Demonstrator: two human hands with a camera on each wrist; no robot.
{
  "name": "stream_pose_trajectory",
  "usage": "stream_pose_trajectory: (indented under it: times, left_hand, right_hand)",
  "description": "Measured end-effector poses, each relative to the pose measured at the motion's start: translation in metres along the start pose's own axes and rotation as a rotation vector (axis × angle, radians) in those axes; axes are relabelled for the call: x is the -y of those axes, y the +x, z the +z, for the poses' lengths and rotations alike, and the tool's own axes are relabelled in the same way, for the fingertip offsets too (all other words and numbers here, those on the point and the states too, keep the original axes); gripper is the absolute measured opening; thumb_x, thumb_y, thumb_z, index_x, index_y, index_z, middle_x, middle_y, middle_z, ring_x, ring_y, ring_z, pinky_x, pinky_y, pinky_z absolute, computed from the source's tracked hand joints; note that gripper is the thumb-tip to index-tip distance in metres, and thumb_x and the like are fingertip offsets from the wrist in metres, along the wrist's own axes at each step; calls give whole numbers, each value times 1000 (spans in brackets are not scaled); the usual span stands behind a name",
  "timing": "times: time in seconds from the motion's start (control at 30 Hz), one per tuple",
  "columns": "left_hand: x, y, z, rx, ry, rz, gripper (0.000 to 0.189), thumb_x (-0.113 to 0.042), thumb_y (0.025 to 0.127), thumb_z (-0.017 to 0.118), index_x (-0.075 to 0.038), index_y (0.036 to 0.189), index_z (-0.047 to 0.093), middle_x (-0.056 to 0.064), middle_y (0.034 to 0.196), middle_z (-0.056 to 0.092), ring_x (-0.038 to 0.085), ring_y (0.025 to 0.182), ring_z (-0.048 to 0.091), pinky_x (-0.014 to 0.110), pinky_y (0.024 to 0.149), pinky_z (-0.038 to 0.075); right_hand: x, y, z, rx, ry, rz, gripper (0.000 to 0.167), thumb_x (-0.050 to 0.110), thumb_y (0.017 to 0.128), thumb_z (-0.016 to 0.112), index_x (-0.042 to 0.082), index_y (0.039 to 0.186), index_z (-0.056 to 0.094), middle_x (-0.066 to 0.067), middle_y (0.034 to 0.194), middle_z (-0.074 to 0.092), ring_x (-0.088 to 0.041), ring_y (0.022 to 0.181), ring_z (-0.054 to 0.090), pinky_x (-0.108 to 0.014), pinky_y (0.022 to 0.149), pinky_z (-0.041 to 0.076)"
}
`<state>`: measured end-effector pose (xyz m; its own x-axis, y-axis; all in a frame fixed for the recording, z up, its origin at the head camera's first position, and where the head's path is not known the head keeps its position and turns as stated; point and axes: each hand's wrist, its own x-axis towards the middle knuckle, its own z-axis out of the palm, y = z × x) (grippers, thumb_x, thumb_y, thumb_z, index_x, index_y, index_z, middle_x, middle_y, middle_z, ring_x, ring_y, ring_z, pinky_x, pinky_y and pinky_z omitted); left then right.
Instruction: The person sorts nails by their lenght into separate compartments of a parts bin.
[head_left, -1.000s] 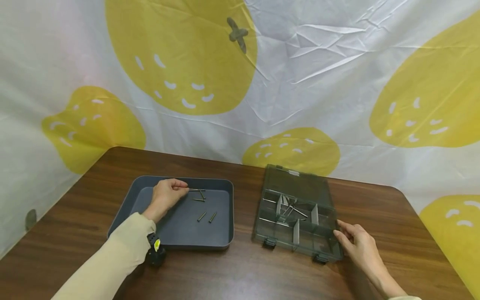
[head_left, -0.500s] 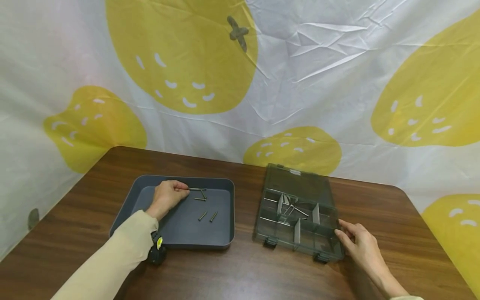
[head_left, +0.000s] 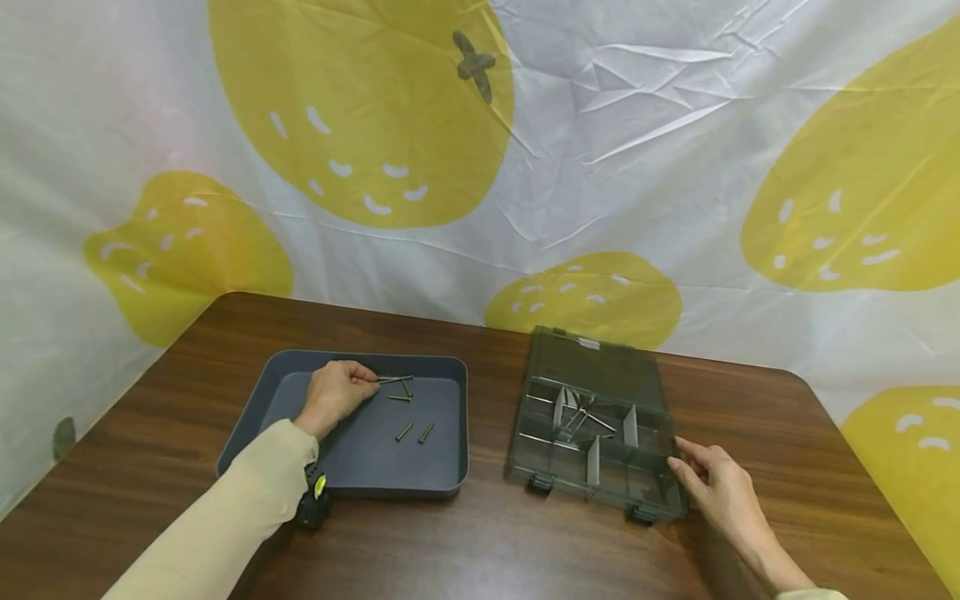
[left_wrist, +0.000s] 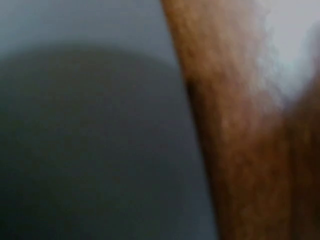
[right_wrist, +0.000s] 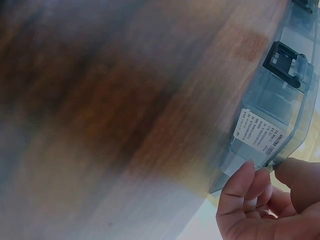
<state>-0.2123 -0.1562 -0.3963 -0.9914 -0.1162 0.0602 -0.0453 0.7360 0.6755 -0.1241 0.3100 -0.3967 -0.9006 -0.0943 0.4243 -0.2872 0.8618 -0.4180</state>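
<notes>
In the head view my left hand is over the back of a grey tray, thumb and fingertips pinching the end of a thin screw. Close to it lie two more screws, one of them a short screw. Further forward in the tray are a screw and another screw. My right hand grips the right edge of a clear dark compartment box; in the right wrist view its thumb and fingers hold the box's corner by a white label. The left wrist view shows no fingers.
The box's lid appears to be down, with black latches along its front. Several silvery screws or nails lie in a middle compartment, seen through the plastic. The brown wooden table backs onto a white cloth with yellow fruit prints.
Almost nothing differs. Both hands keep their places, and the view shifts slightly. A second thin line shows beside the screw at the left fingertips.
</notes>
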Motion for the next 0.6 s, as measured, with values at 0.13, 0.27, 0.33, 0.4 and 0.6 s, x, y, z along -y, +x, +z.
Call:
stream_pose_trajectory:
  times: [0.13,0.27,0.33,0.4,0.6]
  left_hand:
    - [0,-1,1,0,30,38,13,-16,81,71,-5,86,73,8,79,72,24,78,65,40,76,46]
    - [0,-1,1,4,52,59,10,-14,81,70,-5,85,73,7,77,71,24,77,64,41,76,45]
    - [0,-2,1,5,57,64,9,-14,80,70,-6,83,73,7,76,71,24,77,63,41,75,45]
    - [-1,-2,1,6,63,70,8,-13,80,70,-6,82,72,6,75,70,23,76,62,40,74,45]
    - [-2,-2,1,14,88,92,9,-14,82,69,-6,82,72,5,75,69,22,75,61,39,72,45]
  right_hand:
    - [0,0,0,-5,-1,-5,29,1,81,68,-14,106,63,0,68,43,2,60,33,-22,50,31]
    - [0,0,0,-16,-2,-18,29,0,81,68,-14,105,64,0,68,43,2,60,33,-22,50,30]
    - [0,0,0,-19,-1,-18,29,1,81,69,-14,105,64,1,68,42,2,60,32,-22,50,30]
    - [0,0,0,-19,-1,-18,29,1,81,69,-14,105,64,0,68,42,2,60,32,-22,50,30]
    - [0,1,0,-19,-4,-15,29,1,80,69,-13,105,64,1,68,43,1,60,33,-22,51,31]
